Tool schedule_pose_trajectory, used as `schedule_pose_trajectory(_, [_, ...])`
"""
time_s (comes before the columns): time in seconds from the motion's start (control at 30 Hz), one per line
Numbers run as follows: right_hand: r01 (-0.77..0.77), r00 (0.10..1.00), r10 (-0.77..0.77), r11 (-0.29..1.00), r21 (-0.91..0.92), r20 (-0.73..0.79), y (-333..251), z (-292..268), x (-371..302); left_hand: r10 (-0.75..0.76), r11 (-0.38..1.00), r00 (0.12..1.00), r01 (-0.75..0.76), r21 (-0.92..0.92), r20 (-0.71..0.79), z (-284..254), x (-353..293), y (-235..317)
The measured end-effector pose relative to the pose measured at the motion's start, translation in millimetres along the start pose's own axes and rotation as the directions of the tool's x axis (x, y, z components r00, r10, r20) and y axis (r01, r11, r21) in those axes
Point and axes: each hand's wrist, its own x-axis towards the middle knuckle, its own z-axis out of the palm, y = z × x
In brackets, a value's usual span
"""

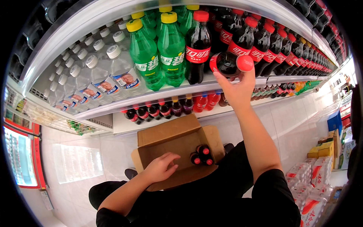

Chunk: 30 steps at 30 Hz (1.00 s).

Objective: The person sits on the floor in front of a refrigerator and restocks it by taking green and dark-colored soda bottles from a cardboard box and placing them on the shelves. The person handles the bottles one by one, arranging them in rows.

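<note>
My right hand [240,85] is closed around a dark cola bottle [228,65] at the shelf's front edge. This bottle is tilted, its red cap toward me. Behind it stand rows of cola bottles [242,39] with red caps and labels. An open cardboard box [170,129] is on the floor in front of me. Inside, at its right end, three dark bottles [204,156] with red caps sit close together. Over the left part of the box hovers my left hand [162,166], empty, with its fingers loosely stretched out.
Left of the cola, the shelf carries green soda bottles [172,53] and clear white-capped bottles [109,68]. Smaller bottles [166,109] line the lower shelf, just beyond the box. A lit cooler [20,157] stands at far left; shrink-wrapped packs [314,189] are stacked at right.
</note>
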Motion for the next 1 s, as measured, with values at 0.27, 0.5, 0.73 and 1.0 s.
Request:
schedule_pose_trajectory(0.27, [-0.014, 0.998, 0.027, 0.974, -0.226, 0.053, -37.8, 0.5, 48.3, 0.0, 1.0, 1.0, 0.0, 0.027, 0.005, -0.9, 1.1, 1.0])
schedule_pose_trajectory(0.5, [0.017, 0.997, 0.008, 0.944, -0.331, 0.073, -50.6, 11.5, 101.2, 0.015, 0.998, 0.999, -0.017, 0.061, 0.038, 0.2, -1.5, -3.3])
schedule_pose_trajectory(0.73, [0.143, 0.941, 0.057, 0.827, -0.543, 0.334, -44.6, 20.7, 148.5, 0.01, 0.996, 0.999, -0.014, 0.089, 0.052, 3.3, -5.3, -2.6])
schedule_pose_trajectory(1.0, [0.265, 0.762, 0.265, 0.705, -0.658, 0.591, -85.6, 25.7, 178.3, 0.018, 0.989, 0.998, -0.028, 0.142, 0.068, 3.4, -10.1, -2.0])
